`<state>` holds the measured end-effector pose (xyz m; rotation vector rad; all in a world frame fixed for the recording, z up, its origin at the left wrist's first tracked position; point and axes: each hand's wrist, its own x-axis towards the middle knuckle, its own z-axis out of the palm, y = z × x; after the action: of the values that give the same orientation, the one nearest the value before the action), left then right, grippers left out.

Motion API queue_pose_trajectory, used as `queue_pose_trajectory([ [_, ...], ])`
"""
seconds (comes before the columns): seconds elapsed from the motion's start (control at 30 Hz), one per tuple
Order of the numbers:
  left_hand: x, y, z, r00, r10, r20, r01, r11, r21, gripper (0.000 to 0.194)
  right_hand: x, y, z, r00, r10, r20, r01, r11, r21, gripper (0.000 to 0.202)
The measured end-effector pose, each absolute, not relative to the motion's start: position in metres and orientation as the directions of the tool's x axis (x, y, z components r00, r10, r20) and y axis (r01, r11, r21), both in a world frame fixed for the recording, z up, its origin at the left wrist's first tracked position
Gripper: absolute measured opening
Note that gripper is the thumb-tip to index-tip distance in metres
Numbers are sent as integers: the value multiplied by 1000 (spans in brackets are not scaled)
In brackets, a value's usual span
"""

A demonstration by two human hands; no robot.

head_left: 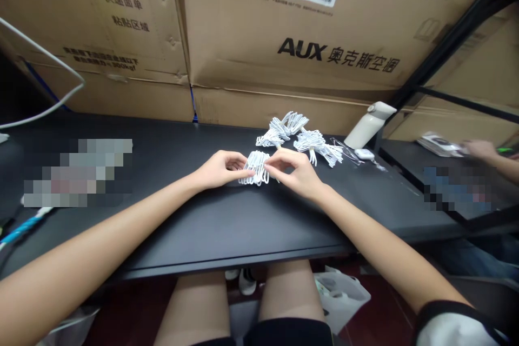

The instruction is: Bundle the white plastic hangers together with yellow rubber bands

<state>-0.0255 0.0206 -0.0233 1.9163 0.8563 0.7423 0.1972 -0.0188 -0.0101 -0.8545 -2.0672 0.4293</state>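
A row of thin white looped pieces [257,165] lies on the black table between my hands. My left hand [225,169] grips its left side, thumb in front and fingers curled behind. At its right edge, my right hand [292,168] pinches the pieces between thumb and index finger. Just behind my right hand sit more bundles of similar white pieces [318,143], some gathered together around their middles.
Large cardboard boxes [251,27] stand behind the black table [227,232]. A white bottle [367,127] and a small white case [364,154] are at the right. A blurred-out object lies left. Another person's hand [480,148] shows far right.
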Motion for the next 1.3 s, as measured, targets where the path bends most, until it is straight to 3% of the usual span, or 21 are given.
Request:
queue_pose_trajectory([
  [0.2,-19,11,-25,519,822,234,284,-424,860,36,180,-24,-15,-444,639,628,448,766,-462,8],
  [0.63,-19,14,-28,473,848,239,320,-418,850,42,186,-25,-11,-598,603,528,475,797,-373,11],
  [0.87,-25,18,-27,523,832,183,254,-357,899,51,200,-14,-9,-244,731,638,491,660,-569,14],
  [1.1,-26,21,-24,581,796,172,229,-362,904,48,211,-3,-15,-384,843,376,482,531,-697,12],
  [1.23,-27,20,-23,569,785,246,228,-438,870,46,208,-1,-16,-249,917,311,379,388,-840,19],
  [1.3,-27,17,-21,549,764,339,253,-538,804,42,205,-1,-15,-176,961,211,299,256,-919,27],
])
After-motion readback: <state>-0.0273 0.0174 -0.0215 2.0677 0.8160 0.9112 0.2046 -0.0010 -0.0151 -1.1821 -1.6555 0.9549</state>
